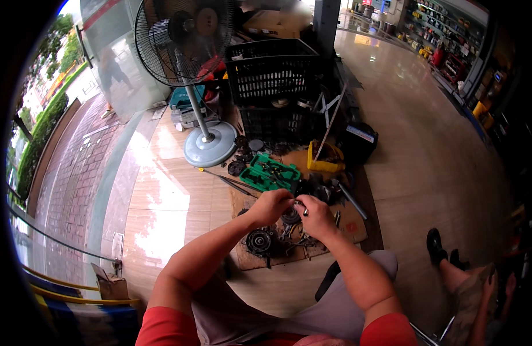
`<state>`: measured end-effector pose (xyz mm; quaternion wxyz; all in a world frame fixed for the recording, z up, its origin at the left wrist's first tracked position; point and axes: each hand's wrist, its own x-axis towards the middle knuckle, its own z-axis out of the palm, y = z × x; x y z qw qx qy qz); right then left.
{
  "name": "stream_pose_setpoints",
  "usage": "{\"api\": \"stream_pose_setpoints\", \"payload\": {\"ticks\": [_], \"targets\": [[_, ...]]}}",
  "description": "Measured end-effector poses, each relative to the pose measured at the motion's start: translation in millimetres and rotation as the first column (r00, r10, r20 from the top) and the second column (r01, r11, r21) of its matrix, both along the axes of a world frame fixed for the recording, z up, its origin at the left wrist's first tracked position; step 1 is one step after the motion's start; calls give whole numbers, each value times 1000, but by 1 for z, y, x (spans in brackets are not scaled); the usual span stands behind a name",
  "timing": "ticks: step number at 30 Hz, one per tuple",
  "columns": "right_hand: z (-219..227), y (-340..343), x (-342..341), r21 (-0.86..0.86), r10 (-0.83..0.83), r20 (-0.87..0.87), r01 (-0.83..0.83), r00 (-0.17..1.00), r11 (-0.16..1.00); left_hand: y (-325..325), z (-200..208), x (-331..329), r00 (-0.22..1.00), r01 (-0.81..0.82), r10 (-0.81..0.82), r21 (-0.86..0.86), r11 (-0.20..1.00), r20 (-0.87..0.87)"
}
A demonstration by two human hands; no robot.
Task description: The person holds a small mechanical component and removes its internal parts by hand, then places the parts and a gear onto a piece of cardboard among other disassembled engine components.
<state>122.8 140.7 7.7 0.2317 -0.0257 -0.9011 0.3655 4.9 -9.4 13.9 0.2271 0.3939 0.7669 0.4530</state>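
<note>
My left hand and my right hand meet over a cardboard sheet, both with fingers closed. A small metal rod-like part pokes out of my right hand; its exact kind is too small to tell. The left fingers pinch close against it, and what lies between them is hidden. Below my left hand sits a dark round machine part with a ringed face. Partly covered by my hands is another round metal part. Beyond them lies an open green tool case with tools in it.
A yellow container and a grey tube lie to the right. Black crates are stacked behind, beside a standing fan. Loose greasy parts and tools litter the cardboard. Another person's leg shows at the right.
</note>
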Motion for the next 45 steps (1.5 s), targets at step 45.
{"api": "stream_pose_setpoints", "payload": {"ticks": [45], "targets": [[5,-3,3,-30,-34,24,35,999,999,1,-10,1,999,-50,50,34,998,-5]]}}
